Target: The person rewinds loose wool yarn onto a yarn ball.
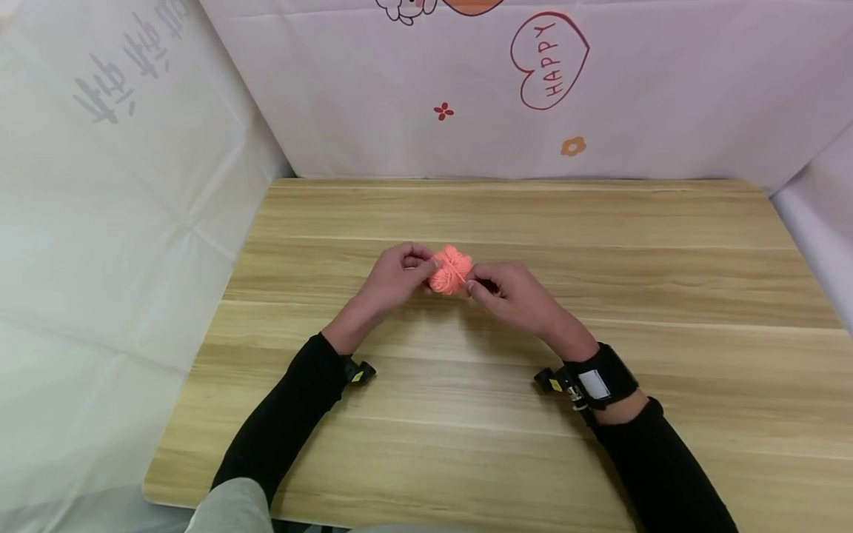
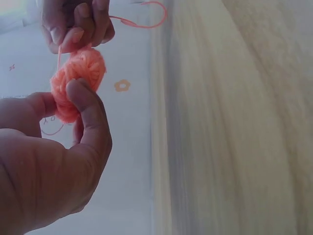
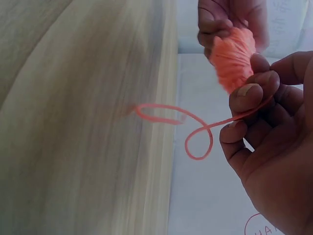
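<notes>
Above the middle of the table, both hands hold a small coral-pink ball of yarn. My left hand grips its left side, thumb and fingers around the wound strands. At the ball's right side, my right hand pinches a strand of the yarn between thumb and fingers. In the right wrist view, a loose yarn tail curls out from under the right hand's fingers and hangs in loops. Part of that tail also shows past the right hand in the left wrist view.
The wooden table spreads under both arms. A white cloth with printed drawings hangs behind its far edge, and another pale cloth stands on the left. Small cameras sit at both wrists.
</notes>
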`<state>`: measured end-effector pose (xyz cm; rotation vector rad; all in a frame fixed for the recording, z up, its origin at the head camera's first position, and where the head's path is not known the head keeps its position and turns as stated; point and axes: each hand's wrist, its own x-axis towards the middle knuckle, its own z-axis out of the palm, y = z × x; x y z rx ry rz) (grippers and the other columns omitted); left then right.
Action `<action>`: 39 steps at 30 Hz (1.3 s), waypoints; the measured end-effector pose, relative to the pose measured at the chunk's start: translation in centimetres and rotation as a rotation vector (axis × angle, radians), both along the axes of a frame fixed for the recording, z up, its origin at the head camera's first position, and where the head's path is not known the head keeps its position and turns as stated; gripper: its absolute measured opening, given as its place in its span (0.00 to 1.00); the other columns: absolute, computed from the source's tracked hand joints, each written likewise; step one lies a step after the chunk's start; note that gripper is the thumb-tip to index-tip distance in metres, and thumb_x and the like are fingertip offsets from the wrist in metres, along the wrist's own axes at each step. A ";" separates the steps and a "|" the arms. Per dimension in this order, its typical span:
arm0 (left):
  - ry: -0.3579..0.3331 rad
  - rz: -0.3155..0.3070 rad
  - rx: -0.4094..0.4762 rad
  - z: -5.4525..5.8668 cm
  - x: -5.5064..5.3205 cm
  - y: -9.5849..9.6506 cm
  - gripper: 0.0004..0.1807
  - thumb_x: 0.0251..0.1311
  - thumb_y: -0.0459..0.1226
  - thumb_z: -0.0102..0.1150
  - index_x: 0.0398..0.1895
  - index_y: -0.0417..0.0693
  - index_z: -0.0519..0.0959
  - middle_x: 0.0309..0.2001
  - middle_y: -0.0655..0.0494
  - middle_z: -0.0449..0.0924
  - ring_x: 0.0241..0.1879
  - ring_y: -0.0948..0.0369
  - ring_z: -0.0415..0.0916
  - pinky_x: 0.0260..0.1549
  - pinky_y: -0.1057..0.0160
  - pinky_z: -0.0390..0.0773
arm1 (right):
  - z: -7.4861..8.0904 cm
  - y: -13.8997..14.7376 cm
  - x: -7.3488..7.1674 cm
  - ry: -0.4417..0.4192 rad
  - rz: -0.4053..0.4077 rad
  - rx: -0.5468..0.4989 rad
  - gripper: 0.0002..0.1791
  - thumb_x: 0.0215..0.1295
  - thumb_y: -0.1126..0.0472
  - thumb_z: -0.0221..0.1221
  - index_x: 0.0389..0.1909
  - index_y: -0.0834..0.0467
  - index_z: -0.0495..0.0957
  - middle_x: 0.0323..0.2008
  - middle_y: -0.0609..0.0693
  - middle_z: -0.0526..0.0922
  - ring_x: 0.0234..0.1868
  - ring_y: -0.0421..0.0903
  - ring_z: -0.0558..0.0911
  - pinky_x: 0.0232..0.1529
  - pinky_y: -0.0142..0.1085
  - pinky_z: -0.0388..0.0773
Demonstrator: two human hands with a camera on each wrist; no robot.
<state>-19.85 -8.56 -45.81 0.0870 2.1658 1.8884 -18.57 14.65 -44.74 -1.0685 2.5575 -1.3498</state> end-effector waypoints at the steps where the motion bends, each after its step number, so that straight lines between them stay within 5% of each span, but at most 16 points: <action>1: 0.004 0.008 0.031 0.0 0.0 0.0 0.14 0.64 0.41 0.62 0.46 0.41 0.76 0.38 0.45 0.82 0.32 0.52 0.80 0.41 0.43 0.79 | -0.1 0.0 0.0 0.005 0.002 0.002 0.11 0.72 0.59 0.53 0.29 0.48 0.79 0.17 0.43 0.69 0.17 0.39 0.66 0.19 0.32 0.65; 10: 0.058 -0.006 0.225 0.4 0.1 0.0 0.17 0.65 0.41 0.61 0.50 0.40 0.73 0.41 0.44 0.79 0.35 0.55 0.78 0.43 0.40 0.76 | -0.4 -0.1 -0.1 -0.003 0.024 -0.002 0.12 0.73 0.61 0.52 0.32 0.48 0.82 0.16 0.43 0.70 0.16 0.38 0.65 0.18 0.31 0.64; 16: 0.069 -0.074 0.360 0.9 0.3 0.0 0.17 0.67 0.41 0.59 0.51 0.38 0.72 0.40 0.45 0.79 0.33 0.58 0.75 0.32 0.59 0.79 | -0.5 -0.1 -0.2 -0.008 0.030 -0.021 0.13 0.73 0.61 0.51 0.33 0.50 0.83 0.19 0.45 0.77 0.15 0.37 0.66 0.16 0.31 0.64; 25: 0.040 -0.312 0.410 1.1 0.9 0.3 0.17 0.68 0.38 0.57 0.54 0.37 0.71 0.42 0.44 0.77 0.33 0.59 0.75 0.28 0.66 0.76 | -0.5 0.1 -0.2 0.006 0.001 0.019 0.08 0.65 0.68 0.54 0.35 0.56 0.81 0.22 0.45 0.77 0.22 0.40 0.70 0.22 0.35 0.69; 30: 0.035 -0.434 0.385 1.0 1.2 0.4 0.16 0.68 0.38 0.58 0.51 0.37 0.70 0.39 0.43 0.78 0.31 0.57 0.74 0.28 0.63 0.75 | -0.5 0.2 -0.2 -0.032 0.034 0.003 0.05 0.65 0.61 0.61 0.41 0.54 0.80 0.29 0.44 0.80 0.27 0.40 0.74 0.28 0.36 0.74; 39: 0.015 -0.644 0.315 0.8 1.7 0.6 0.12 0.67 0.33 0.57 0.48 0.35 0.72 0.38 0.41 0.78 0.32 0.56 0.74 0.27 0.59 0.75 | -0.7 0.4 -0.5 -0.050 0.041 0.037 0.07 0.71 0.60 0.55 0.31 0.51 0.77 0.23 0.44 0.74 0.23 0.40 0.71 0.23 0.33 0.69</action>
